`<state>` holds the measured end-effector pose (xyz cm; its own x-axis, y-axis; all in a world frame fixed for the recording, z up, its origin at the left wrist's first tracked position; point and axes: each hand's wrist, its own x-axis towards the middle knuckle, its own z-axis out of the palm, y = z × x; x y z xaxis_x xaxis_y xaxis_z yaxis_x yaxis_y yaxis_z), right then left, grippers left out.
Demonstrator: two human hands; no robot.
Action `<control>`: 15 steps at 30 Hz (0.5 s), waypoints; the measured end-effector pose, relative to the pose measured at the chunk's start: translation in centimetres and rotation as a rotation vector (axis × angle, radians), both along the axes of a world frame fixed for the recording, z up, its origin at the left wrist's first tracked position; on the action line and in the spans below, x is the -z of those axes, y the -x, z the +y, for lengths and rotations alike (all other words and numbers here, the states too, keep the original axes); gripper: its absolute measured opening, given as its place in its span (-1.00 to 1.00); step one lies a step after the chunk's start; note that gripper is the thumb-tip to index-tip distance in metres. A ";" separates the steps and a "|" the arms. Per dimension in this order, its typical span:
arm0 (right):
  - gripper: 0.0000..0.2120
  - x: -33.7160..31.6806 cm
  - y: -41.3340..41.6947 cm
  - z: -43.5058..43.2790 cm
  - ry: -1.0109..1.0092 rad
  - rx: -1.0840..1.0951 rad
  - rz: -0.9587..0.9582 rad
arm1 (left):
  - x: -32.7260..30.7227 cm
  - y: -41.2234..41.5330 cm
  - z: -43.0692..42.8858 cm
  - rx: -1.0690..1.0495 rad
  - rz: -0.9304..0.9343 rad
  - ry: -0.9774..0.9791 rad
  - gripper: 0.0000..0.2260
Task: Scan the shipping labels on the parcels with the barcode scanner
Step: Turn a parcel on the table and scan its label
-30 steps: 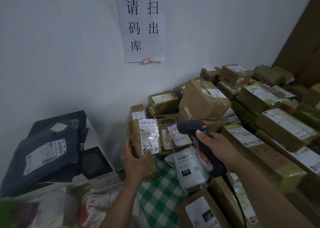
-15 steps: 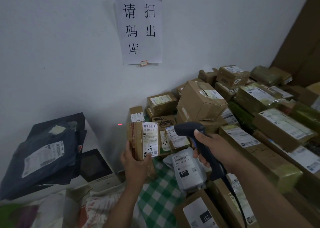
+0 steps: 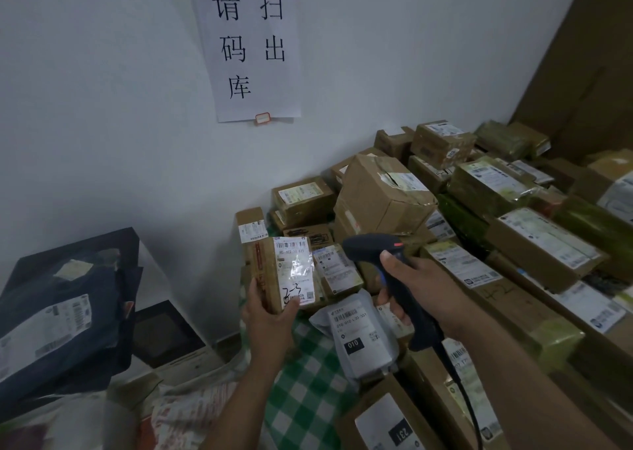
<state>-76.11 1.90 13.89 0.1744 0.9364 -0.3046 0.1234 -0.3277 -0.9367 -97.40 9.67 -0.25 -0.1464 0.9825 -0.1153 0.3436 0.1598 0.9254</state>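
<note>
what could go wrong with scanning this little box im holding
1. The white shipping label on the small brown cardboard parcel in the left hand shows a shiny glare patch. A tilt could put it over the barcode, and the read may fail.
2. The black handheld barcode scanner in the right hand sits close to other labels, such as the one on the grey plastic mailer bag, so it might read the wrong one.

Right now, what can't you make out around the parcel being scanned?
Head view only:
- shipping label on the held parcel: glare whites out its middle; print too small.
- barcode scanner in the right hand: its window faces away; no beam visible.
- box marked 231: cut off by bottom edge.
</note>
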 end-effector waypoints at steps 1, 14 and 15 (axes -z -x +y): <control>-0.52 0.1 -0.2 0.2 -0.008 0.024 -0.022 | 0.1 -0.5 0.4 0.018 -0.030 0.024 -0.23; -0.54 1.5 -2.1 3.3 -0.012 0.240 -0.146 | 1.5 -10.7 6.3 0.132 -0.197 0.315 -0.47; -0.55 1.7 -1.9 3.5 -0.021 0.237 -0.150 | 1.5 -11.0 6.4 0.151 -0.178 0.322 -0.51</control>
<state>-74.24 5.39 12.18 0.4310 0.8698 -0.2401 0.1837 -0.3451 -0.9204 -86.43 16.07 -1.77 0.0469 0.9009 -0.4315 0.2240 0.4115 0.8835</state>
